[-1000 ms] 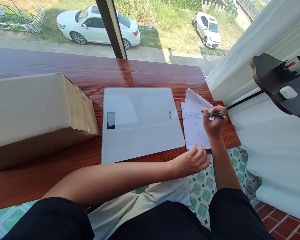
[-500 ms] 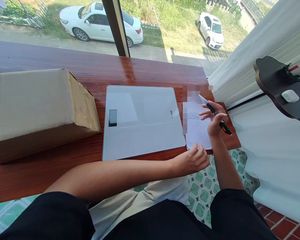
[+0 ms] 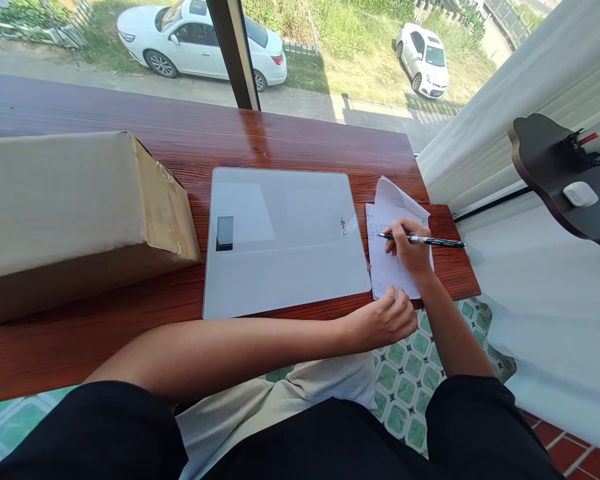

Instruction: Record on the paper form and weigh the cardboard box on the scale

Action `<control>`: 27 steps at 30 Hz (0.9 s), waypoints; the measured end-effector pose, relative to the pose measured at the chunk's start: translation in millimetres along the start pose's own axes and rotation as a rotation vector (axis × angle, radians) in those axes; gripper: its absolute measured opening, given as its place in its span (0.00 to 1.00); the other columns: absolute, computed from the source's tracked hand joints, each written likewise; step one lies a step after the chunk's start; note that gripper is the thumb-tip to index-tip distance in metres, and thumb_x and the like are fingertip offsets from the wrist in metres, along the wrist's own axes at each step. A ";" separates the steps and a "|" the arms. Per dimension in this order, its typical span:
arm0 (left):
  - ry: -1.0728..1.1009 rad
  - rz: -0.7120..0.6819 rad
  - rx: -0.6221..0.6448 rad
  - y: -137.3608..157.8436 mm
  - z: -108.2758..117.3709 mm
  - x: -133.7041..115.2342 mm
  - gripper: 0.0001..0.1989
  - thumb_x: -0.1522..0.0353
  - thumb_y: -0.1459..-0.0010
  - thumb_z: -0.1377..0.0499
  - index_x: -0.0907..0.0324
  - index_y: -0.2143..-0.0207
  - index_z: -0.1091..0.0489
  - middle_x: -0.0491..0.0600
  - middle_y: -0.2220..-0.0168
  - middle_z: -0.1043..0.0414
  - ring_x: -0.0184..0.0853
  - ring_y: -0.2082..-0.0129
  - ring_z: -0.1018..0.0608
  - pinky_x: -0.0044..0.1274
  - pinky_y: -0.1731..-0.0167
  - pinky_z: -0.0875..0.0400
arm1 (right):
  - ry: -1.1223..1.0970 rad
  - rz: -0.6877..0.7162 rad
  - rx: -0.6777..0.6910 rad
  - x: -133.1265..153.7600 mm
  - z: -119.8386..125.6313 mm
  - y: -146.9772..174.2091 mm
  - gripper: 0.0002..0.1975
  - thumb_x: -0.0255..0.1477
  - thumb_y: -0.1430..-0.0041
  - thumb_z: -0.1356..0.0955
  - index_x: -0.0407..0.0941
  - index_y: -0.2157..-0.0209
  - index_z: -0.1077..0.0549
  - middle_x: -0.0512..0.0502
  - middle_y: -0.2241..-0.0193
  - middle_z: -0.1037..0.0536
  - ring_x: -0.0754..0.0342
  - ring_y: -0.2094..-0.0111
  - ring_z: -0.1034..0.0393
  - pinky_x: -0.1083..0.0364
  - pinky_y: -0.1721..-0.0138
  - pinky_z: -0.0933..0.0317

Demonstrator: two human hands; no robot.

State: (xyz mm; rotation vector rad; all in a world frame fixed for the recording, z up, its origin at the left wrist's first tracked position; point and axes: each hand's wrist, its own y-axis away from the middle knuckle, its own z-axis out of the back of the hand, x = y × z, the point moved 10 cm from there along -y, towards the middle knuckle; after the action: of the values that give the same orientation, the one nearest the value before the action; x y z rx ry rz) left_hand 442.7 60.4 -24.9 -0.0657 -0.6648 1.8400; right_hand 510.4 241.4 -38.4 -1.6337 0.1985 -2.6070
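My right hand (image 3: 410,250) is closed around a black-and-clear pen (image 3: 443,242). The pen lies nearly level, its tip pointing left onto the handwritten lines of a white paper sheet (image 3: 393,272). The sheet's far end is folded up and curled. My left hand (image 3: 384,323) reaches across my front to the near edge of the paper, its fingers curled and the fingertips against that edge. How the thumb sits there is hidden. Just left of the paper lies a flat, glossy white scale (image 3: 285,250) with a small dark display.
A large cardboard box (image 3: 70,207) stands on the left of the reddish-brown wooden table (image 3: 310,143). At the right, a dark wavy-edged shelf (image 3: 545,167) carries a small white case (image 3: 581,194). White curtains (image 3: 545,293) hang beside the table. Cars are parked beyond the window.
My right hand has turned over and come down and left onto the paper, bringing the pen's tip to the written lines. The left hand stays almost where it was.
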 end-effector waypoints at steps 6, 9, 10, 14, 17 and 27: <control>0.009 0.005 -0.005 -0.4 -1.2 -0.7 0.17 0.68 0.33 0.48 0.62 0.46 0.29 0.58 0.49 0.23 0.42 0.49 0.21 0.37 0.47 0.27 | 0.110 0.003 0.010 0.5 -4.9 1.3 0.22 0.43 0.41 0.29 0.44 0.79 0.36 0.54 0.87 0.31 0.60 0.86 0.37 0.61 0.82 0.45; -0.005 0.024 -0.040 -0.1 1.5 0.8 0.16 0.69 0.33 0.48 0.62 0.47 0.28 0.57 0.50 0.23 0.42 0.50 0.20 0.37 0.48 0.27 | 0.111 -0.016 0.035 0.6 -9.0 0.9 0.23 0.44 0.37 0.33 0.45 0.79 0.37 0.53 0.87 0.31 0.60 0.87 0.38 0.60 0.83 0.43; -0.007 0.028 -0.047 0.0 2.2 1.2 0.16 0.69 0.33 0.48 0.62 0.48 0.28 0.57 0.50 0.23 0.43 0.50 0.20 0.36 0.48 0.27 | 0.108 -0.020 0.044 0.9 -10.2 0.8 0.23 0.45 0.36 0.34 0.45 0.79 0.36 0.53 0.86 0.31 0.60 0.87 0.37 0.60 0.83 0.42; 0.011 0.016 -0.010 -0.2 -0.7 0.3 0.16 0.68 0.33 0.48 0.63 0.47 0.29 0.59 0.48 0.23 0.43 0.49 0.21 0.37 0.47 0.27 | 0.133 -0.016 0.064 3.0 -12.1 0.7 0.22 0.46 0.35 0.35 0.45 0.77 0.34 0.53 0.86 0.31 0.61 0.86 0.37 0.60 0.82 0.40; 0.017 0.009 0.004 -0.4 -1.5 -0.1 0.17 0.68 0.33 0.47 0.63 0.46 0.29 0.59 0.48 0.24 0.42 0.49 0.21 0.37 0.47 0.27 | 0.150 -0.017 0.062 2.1 -11.5 0.5 0.23 0.46 0.35 0.35 0.45 0.77 0.34 0.53 0.85 0.31 0.61 0.86 0.37 0.60 0.82 0.41; -0.013 0.038 -0.055 0.7 1.6 1.6 0.16 0.69 0.33 0.49 0.61 0.48 0.28 0.54 0.50 0.23 0.42 0.50 0.21 0.37 0.48 0.29 | 0.157 -0.002 0.079 2.9 -13.9 -0.3 0.22 0.42 0.34 0.35 0.44 0.79 0.36 0.54 0.86 0.32 0.61 0.86 0.38 0.60 0.80 0.41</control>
State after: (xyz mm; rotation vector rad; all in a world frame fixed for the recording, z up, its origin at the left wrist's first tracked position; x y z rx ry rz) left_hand 440.9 61.0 -23.4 -0.1030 -0.7277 1.8604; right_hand 496.7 242.4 -41.7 -1.4074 0.0988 -2.7079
